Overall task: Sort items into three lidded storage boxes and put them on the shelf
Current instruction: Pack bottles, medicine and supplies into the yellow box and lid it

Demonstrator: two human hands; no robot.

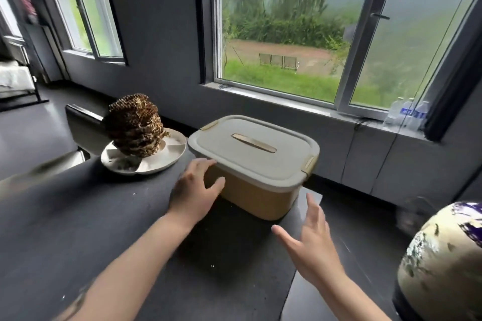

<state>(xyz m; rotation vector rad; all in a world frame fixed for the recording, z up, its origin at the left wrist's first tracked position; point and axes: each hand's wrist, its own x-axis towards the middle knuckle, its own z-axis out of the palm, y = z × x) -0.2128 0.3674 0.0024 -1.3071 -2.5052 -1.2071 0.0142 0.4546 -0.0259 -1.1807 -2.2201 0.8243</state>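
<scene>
A yellow storage box (257,197) with a shut off-white lid (254,150) stands on the dark table (86,216) near the window. The lid has a flat handle in its middle and clips at its corners. My left hand (194,189) is at the box's near left corner, fingers spread, its fingertips touching the box's wall just under the lid rim. My right hand (311,243) hovers with fingers apart in front of the box's right corner, a short gap away from it. Neither hand holds anything.
A brown honeycomb-like lump (135,125) sits on a white divided plate (169,157) left of the box. A round patterned vase (443,263) stands at the right edge. Water bottles (408,114) rest on the windowsill. Dark floor lies to the left.
</scene>
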